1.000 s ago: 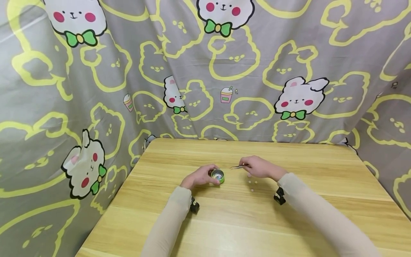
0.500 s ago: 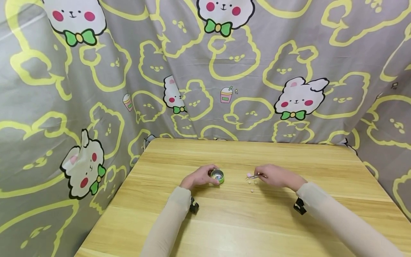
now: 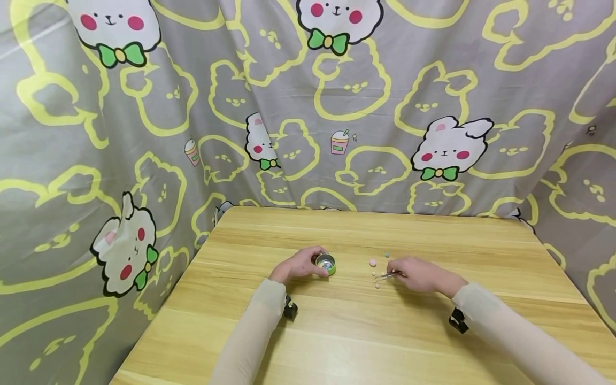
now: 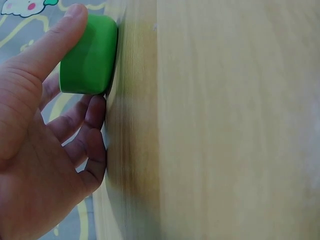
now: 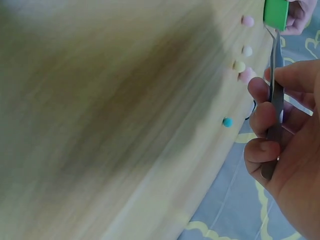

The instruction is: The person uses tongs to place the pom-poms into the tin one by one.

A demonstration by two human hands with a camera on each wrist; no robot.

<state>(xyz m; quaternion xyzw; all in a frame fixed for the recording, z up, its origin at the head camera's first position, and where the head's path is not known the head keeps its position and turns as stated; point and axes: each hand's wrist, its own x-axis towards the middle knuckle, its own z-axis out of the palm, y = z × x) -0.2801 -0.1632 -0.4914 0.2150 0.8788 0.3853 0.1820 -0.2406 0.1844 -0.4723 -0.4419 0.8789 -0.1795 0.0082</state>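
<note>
My left hand (image 3: pixel 302 263) holds a small round green tin (image 3: pixel 326 264) at its side, thumb and fingers around it. The tin is open at the top, with a shiny inside and some small coloured bits at the bottom. In the left wrist view the thumb lies along the tin's green wall (image 4: pixel 92 57). My right hand (image 3: pixel 417 274) grips metal tweezers (image 3: pixel 387 276), their thin tips pointing left. The tips are over the small balls, near a pale yellow ball (image 3: pixel 374 273). A small pink ball (image 3: pixel 377 285) lies just in front of them. In the right wrist view the tweezers' prongs are apart at the tips.
Behind the tweezers lie a larger pink ball (image 3: pixel 372 262) and a teal ball (image 3: pixel 387 255). A white ball (image 5: pixel 247 51) shows in the right wrist view. The wooden table (image 3: pixel 337 342) ends at a patterned grey curtain (image 3: pixel 298 182).
My right hand has moved with the tweezers from beside the tin to the right and nearer, over the balls. The teal and larger pink balls have come into view. The left hand keeps still.
</note>
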